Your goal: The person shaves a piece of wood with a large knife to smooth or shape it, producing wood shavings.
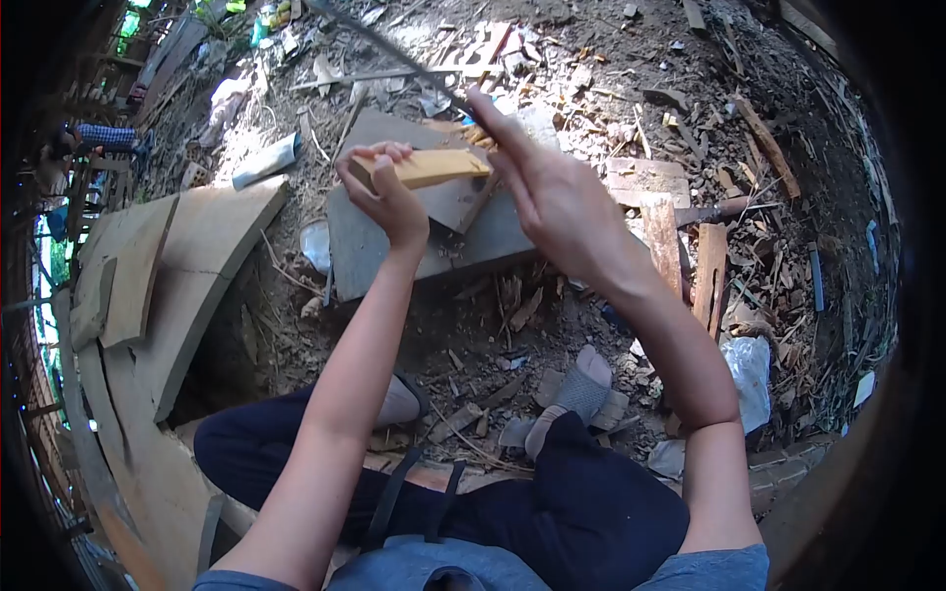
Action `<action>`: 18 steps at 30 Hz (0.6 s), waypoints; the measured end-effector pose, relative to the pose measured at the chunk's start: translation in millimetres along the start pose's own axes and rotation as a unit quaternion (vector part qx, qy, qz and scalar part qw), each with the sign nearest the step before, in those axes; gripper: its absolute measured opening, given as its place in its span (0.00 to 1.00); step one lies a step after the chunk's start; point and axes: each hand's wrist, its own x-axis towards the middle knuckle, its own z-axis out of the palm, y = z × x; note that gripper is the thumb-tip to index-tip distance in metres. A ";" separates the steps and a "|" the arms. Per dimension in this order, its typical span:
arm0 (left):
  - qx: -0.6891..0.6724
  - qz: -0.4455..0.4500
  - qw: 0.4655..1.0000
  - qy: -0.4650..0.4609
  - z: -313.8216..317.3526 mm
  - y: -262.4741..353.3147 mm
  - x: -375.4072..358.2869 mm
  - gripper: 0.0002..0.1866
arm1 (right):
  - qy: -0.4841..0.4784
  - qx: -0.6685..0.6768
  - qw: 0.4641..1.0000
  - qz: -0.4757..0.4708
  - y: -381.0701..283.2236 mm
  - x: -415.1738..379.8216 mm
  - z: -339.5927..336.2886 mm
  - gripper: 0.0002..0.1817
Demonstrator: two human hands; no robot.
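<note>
My left hand is closed around one end of a yellowish block of wood, which lies tilted over a board. In my right hand, raised to the right of the block, is a long-bladed knife. Its dark, narrow blade shows nearly edge-on and runs toward the top left; the handle is mostly hidden by my fingers. Beneath the wood, a flat brown board rests on a larger grey slab.
Large curved planks lean at the left. Split wood pieces and a plastic bag lie at the right. My sandalled foot is close in front of the slab. Wood scraps litter the dirt ground. A person's checked sleeve shows far left.
</note>
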 end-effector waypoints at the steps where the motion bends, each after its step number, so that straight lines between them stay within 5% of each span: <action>1: 0.001 0.004 1.000 -0.015 -0.8 -1.9 2.4 0.09 | 0.042 0.016 0.998 -0.036 -8.1 3.4 -5.5 0.29; 5: 0.013 0.007 1.000 -0.020 8.0 0.1 9.4 0.08 | 0.062 -0.038 0.997 -0.032 20.5 -17.8 25.8 0.29; 7: 0.018 0.007 1.000 -0.024 9.7 0.1 12.8 0.08 | -0.179 -0.124 0.965 0.146 66.0 -46.4 61.7 0.29; 14: 0.014 0.013 1.000 -0.017 2.5 -2.4 13.3 0.08 | -0.165 0.030 0.964 0.206 37.8 -27.5 27.7 0.28; 18: -0.003 0.001 1.000 -0.021 1.9 0.9 11.5 0.08 | -0.017 0.086 0.991 0.101 15.6 -23.6 10.5 0.22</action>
